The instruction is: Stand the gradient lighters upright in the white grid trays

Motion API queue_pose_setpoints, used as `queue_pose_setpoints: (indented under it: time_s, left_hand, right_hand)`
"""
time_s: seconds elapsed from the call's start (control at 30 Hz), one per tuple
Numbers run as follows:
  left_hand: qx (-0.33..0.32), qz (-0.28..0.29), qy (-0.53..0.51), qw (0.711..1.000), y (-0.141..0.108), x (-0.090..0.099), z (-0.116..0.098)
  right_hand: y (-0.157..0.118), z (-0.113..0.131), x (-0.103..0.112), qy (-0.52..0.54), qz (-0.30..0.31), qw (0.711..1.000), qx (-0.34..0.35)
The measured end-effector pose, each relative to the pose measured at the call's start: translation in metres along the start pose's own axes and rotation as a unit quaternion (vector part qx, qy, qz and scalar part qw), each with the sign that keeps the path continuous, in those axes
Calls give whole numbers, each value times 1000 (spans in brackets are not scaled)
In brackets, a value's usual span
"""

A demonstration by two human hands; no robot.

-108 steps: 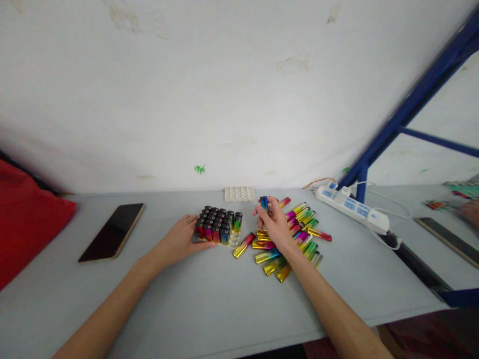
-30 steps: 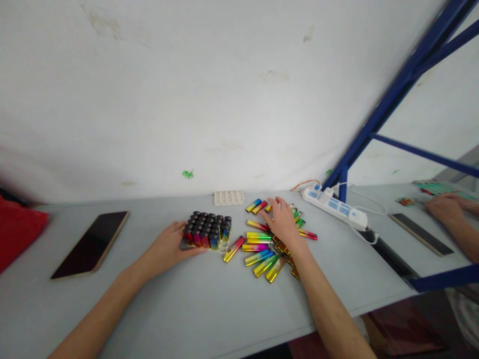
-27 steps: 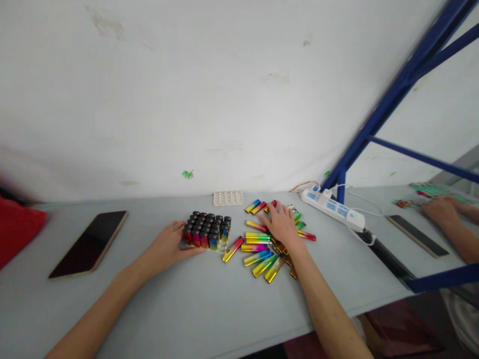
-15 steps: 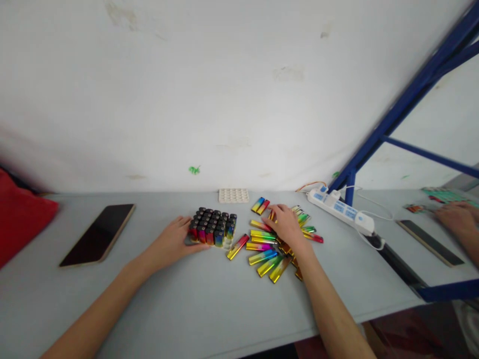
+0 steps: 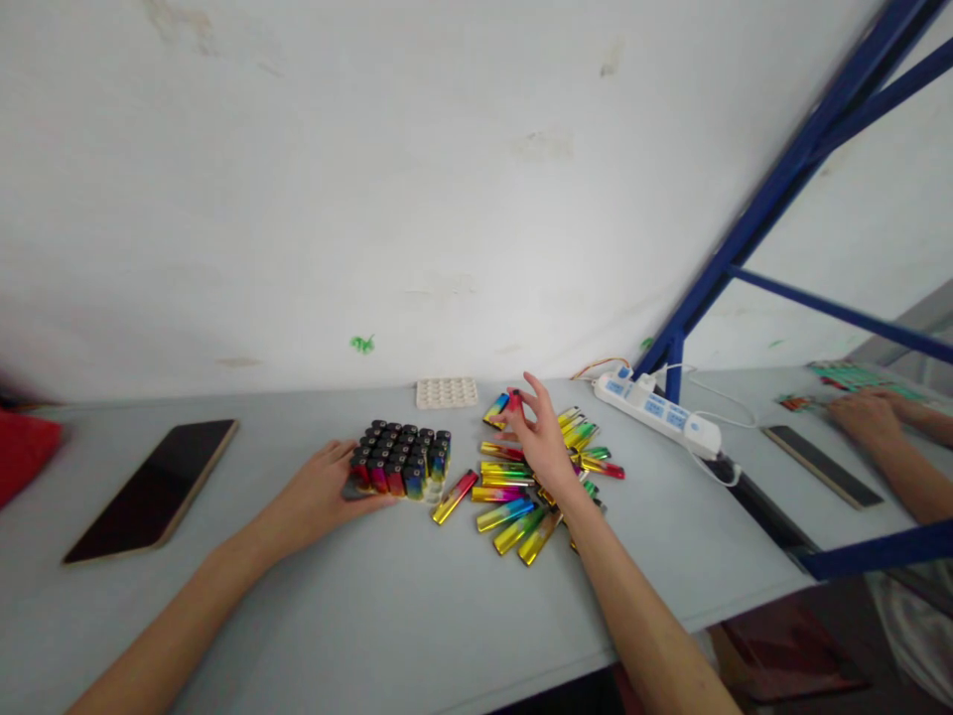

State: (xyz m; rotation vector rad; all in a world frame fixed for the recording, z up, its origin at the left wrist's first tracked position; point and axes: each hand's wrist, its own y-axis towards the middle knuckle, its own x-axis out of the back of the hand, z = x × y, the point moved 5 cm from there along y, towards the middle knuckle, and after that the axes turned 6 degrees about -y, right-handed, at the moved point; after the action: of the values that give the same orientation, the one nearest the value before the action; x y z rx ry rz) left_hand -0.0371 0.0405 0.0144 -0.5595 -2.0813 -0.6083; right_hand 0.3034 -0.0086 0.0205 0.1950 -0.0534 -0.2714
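Note:
My left hand (image 5: 328, 489) is closed on the left side of a pale tray (image 5: 433, 493), thumb along its front edge. Rows of upright black-topped metallic tubes (image 5: 402, 457) fill most of that tray; a few holes at its right end show. My right hand (image 5: 537, 429) pinches a red tube (image 5: 514, 399) between thumb and fingers, above the back left of the loose pile. Beside it lies a blue and yellow tube (image 5: 495, 410). Several shiny multicoloured tubes (image 5: 513, 512) fan out below my right hand and wrist. One red and gold tube (image 5: 454, 497) lies between tray and pile.
A second white tray (image 5: 447, 392) lies against the wall. A dark tablet-like slab (image 5: 153, 492) and a red item (image 5: 26, 455) are at left. At right are a power strip (image 5: 655, 409), a blue metal frame (image 5: 707, 303) and another person's hands (image 5: 868, 422).
My right hand has gone from reaching down at the pile's back edge to lifting the red tube there. The view has shifted slightly; my left hand stays on the tray.

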Motion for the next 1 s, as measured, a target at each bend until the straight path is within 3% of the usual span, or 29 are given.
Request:
queue_pose_setpoints:
  time_s: [0.13,0.27,0.47,0.7,1.0]
  left_hand:
    - [2,10,9,1000,0,1,-2]
    - [12,14,13,1000,-1,2,-4]
    - [12,5,-2,1000,-1,2,-7]
    - [4,0,0,1000,-3,1,-8]
    - [-3,4,5,1000,-4,0,-6]
  right_hand:
    - [-7,10,-14,119,46,991,-37]
    - [-12,23,-21,121,77,987,-65]
    - [-26,28,-42,117,148,966,-176]
    - [-26,16,-48,0,92,978,-188]
    - [-22,6,-44,-2,71,977,-201]
